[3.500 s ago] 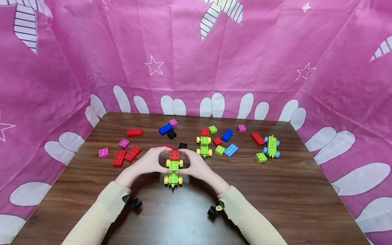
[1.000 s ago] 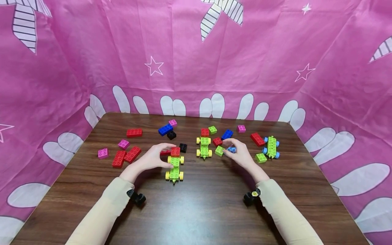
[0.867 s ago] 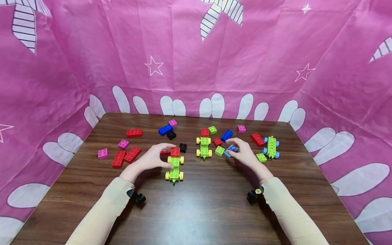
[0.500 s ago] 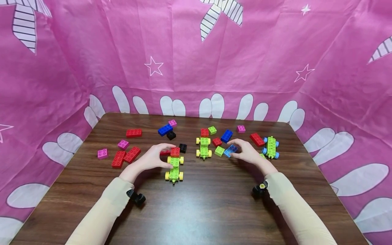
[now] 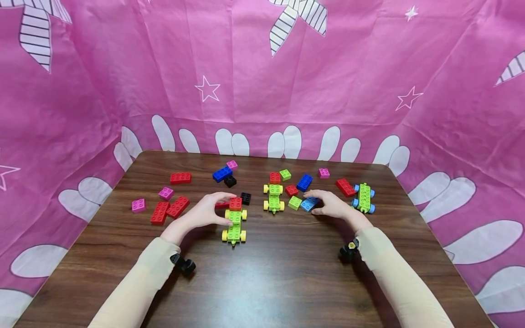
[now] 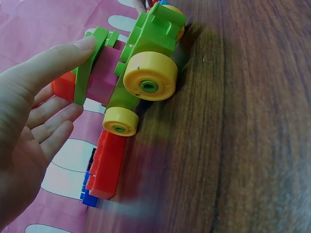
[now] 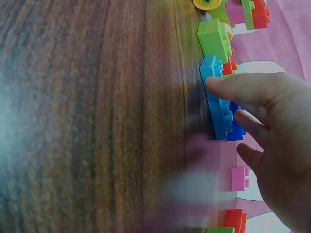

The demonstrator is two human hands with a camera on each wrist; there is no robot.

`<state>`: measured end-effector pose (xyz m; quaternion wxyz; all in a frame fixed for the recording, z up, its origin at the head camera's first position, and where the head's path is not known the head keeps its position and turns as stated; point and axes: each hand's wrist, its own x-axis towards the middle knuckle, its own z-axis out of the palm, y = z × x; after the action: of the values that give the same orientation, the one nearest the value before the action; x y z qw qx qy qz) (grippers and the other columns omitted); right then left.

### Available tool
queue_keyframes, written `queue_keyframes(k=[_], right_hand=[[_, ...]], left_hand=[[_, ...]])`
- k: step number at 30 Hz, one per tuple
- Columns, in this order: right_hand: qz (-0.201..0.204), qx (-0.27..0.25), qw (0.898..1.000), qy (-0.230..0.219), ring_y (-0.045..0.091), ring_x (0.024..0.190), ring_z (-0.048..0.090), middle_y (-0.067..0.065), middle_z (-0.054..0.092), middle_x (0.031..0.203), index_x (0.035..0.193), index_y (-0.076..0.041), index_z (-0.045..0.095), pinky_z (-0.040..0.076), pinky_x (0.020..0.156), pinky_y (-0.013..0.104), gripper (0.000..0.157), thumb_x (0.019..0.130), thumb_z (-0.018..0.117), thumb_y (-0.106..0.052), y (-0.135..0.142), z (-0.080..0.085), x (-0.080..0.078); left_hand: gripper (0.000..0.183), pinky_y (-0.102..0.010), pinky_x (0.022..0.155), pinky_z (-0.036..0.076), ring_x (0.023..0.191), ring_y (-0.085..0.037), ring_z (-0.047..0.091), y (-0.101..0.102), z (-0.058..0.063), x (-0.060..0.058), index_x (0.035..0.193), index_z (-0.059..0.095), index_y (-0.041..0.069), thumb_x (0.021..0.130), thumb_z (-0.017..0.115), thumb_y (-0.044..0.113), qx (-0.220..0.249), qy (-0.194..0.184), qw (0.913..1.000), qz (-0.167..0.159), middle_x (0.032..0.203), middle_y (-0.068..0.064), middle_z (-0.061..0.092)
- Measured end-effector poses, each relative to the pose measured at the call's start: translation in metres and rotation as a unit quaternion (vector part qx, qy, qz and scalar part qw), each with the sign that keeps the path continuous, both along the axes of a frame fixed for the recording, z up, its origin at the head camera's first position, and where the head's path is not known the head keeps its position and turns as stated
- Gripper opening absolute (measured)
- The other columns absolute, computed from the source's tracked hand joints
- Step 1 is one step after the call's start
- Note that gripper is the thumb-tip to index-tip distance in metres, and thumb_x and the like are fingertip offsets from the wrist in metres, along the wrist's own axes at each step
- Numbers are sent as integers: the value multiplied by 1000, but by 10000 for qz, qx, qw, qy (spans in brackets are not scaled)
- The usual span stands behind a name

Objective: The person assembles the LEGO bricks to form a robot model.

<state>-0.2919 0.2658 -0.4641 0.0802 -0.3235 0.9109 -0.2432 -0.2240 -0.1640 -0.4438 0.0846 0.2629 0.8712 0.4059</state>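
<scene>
In the head view my left hand (image 5: pixel 202 213) holds a toy brick car (image 5: pixel 234 233) from its left side. The car has a lime-green base, yellow wheels and a red brick (image 5: pixel 235 203) at its far end. In the left wrist view my thumb lies on a raised green plate (image 6: pixel 87 73) above a magenta brick (image 6: pixel 106 75), with fingers by the red end. My right hand (image 5: pixel 334 206) reaches round a light blue brick (image 5: pixel 308 205) lying on the table. Its thumb is at the brick's near side in the right wrist view; whether it presses, I cannot tell.
A similar yellow-wheeled car (image 5: pixel 273 202) stands mid-table. A green base with blue wheels (image 5: pixel 363 198) lies at right. Close to my right hand are a lime brick (image 5: pixel 294 202), a dark blue brick (image 5: pixel 304 182) and a small red brick (image 5: pixel 291 190). Several loose bricks lie at left.
Both hands were at the car at first. My right hand left it and moved right to the light blue brick, then shifted slightly further right. My left hand stayed at the car.
</scene>
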Motion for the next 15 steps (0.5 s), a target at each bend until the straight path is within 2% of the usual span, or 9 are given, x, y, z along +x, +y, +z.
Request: queue_keyframes(k=[7, 15], right_hand=[[33, 109, 9996, -255, 44, 132, 41, 25, 50, 138, 130, -3, 57, 35, 106, 59, 48, 84, 71, -6, 0, -3, -4], [58, 65, 9999, -117, 41, 123, 50, 23, 57, 129, 122, -1, 62, 39, 103, 56, 39, 84, 71, -3, 0, -5, -9]], left_hand=[[76, -53, 103, 42, 125, -32, 52, 0, 0, 0, 138, 49, 8, 74, 84, 32, 6, 104, 9999, 1, 136, -13, 55], [77, -53, 104, 42, 126, -31, 51, 0, -1, 0, 139, 48, 10, 74, 83, 33, 28, 14, 10000, -2, 138, -12, 54]])
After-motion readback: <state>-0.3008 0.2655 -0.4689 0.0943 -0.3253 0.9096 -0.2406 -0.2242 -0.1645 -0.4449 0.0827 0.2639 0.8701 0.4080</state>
